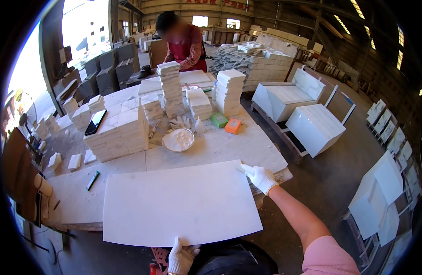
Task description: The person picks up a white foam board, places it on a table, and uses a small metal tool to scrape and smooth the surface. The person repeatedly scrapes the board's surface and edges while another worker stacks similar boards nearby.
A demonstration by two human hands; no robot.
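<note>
A large white stone slab (181,201) lies across the near side of the work table, and its near edge juts out toward me. My left hand (181,257), in a white knit glove, grips that near edge, with fingers partly hidden below it. At the slab's far right corner is my gloved right hand (261,178), its fingers closed at the edge. By its fingertips shows a small pale green piece (240,169), too small to name. Beyond the slab stand a metal bowl of white powder (178,139), an orange block (233,126) and a green block (219,120).
Stacks of white stone tiles (117,135) stand on the table (211,153), one bearing a phone (96,122). A green marker-like stick (93,180) lies left of the slab. Across the table a person (186,46) in red works. Stone slabs on a pallet (315,128) stand right.
</note>
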